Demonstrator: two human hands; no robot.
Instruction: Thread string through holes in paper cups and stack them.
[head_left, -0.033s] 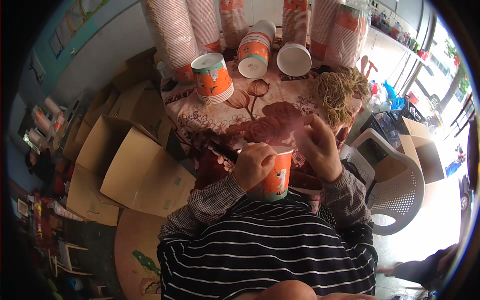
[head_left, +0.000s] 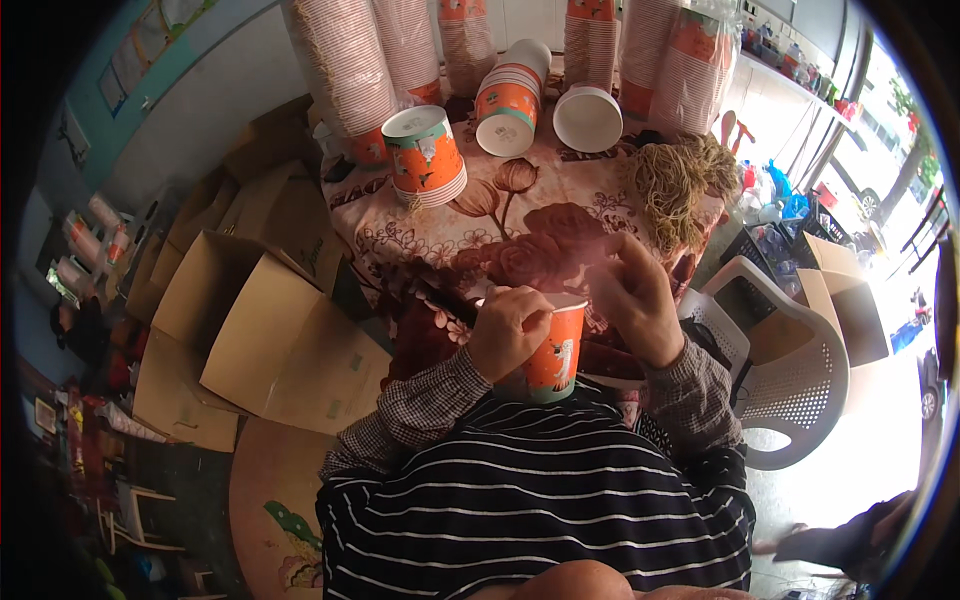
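Note:
My left hand (head_left: 508, 332) is closed on the rim of an orange paper cup (head_left: 557, 352) with a pale animal print and a green band at its base. The cup is upright in front of my striped top. Just right of the cup and a little above its rim is my right hand (head_left: 640, 302), its fingers curled together and partly blurred. Whether a thin thing is pinched there I cannot make out. A tangled bundle of tan strands (head_left: 675, 190) lies at the right of the flowered tablecloth (head_left: 480, 240).
Beyond my hands stand an upside-down cup stack (head_left: 425, 155), a lying stack (head_left: 508, 110), a white-lined cup (head_left: 588, 120) and tall bagged stacks (head_left: 345, 75). Cardboard boxes (head_left: 275, 345) are at the left. A white plastic chair (head_left: 800, 380) stands at the right, with a person's arm (head_left: 840, 540) beyond.

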